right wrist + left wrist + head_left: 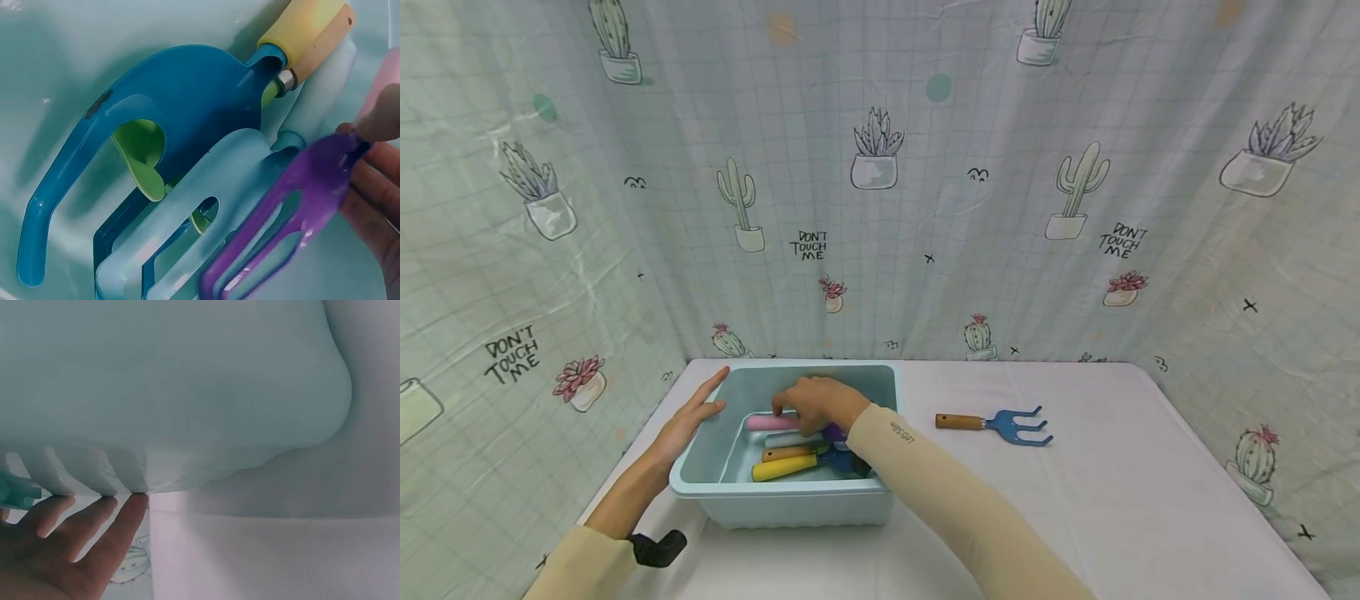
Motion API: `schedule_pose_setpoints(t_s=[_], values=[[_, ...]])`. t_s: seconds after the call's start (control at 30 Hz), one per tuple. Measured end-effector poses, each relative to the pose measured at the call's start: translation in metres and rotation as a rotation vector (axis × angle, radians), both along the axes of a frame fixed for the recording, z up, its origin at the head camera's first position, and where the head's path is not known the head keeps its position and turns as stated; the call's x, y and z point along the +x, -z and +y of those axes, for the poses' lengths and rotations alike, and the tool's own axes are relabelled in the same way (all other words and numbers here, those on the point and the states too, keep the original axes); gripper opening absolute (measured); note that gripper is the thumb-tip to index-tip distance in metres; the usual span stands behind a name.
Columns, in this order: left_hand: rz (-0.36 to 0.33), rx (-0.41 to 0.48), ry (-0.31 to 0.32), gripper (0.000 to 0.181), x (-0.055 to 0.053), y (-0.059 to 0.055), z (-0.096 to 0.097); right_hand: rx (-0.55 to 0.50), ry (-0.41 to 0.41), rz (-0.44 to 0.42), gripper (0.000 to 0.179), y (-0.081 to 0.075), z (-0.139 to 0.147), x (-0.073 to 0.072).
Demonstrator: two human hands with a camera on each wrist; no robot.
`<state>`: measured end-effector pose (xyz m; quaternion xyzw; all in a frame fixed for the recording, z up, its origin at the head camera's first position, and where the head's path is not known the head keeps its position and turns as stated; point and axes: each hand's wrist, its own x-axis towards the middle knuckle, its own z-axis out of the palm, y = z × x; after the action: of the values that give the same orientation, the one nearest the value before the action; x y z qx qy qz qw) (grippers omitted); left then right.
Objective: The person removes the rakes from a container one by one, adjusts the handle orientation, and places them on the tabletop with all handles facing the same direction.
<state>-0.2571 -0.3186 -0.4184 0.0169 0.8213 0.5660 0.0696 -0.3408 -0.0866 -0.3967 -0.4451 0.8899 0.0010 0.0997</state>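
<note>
A light blue plastic bin (790, 504) holds several small garden hand tools. My left hand (688, 417) rests at the bin's left rim with its fingers extended; the left wrist view shows fingertips (136, 503) right at the bin's side. Inside the bin, my right hand (820, 404) pinches a purple hand fork (312, 169) with a pink handle (767, 423) near where head and handle meet. Beside it lie a light blue fork (231, 162), a blue tool (187, 94) with a yellow handle (784, 468), and a green-headed tool (140, 150), partly hidden beneath.
On the white table (1120, 500), right of the bin, lies a blue three-pronged cultivator (1017, 427) with a wooden handle (958, 422). A cactus-print curtain (925, 217) hangs behind and at both sides. A black strap (658, 550) is around the left wrist.
</note>
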Motion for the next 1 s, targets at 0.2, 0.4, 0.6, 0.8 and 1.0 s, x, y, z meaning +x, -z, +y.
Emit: schedule_pose_setpoints(t_s=[0.2,0.4,0.6,0.8,1.0], values=[[-0.008,-0.009,-0.001,0.066,-0.001,0.0,0.0,-0.051,-0.017,-0.054,0.043,0.004,-0.001,-0.004],[-0.021,-0.008,-0.004,0.066,-0.001,-0.001,0.0,-0.09,-0.045,-0.093,0.041,0.002,0.0,-0.006],[-0.026,0.007,0.004,0.067,-0.001,-0.001,0.0,-0.114,-0.056,-0.098,0.04,-0.003,0.001,-0.005],[-0.029,0.003,0.004,0.067,0.002,0.0,-0.001,-0.114,-0.08,-0.086,0.039,-0.011,0.002,-0.003],[-0.018,0.0,-0.001,0.067,0.002,-0.001,-0.001,-0.119,-0.079,-0.085,0.042,-0.032,0.005,-0.002]])
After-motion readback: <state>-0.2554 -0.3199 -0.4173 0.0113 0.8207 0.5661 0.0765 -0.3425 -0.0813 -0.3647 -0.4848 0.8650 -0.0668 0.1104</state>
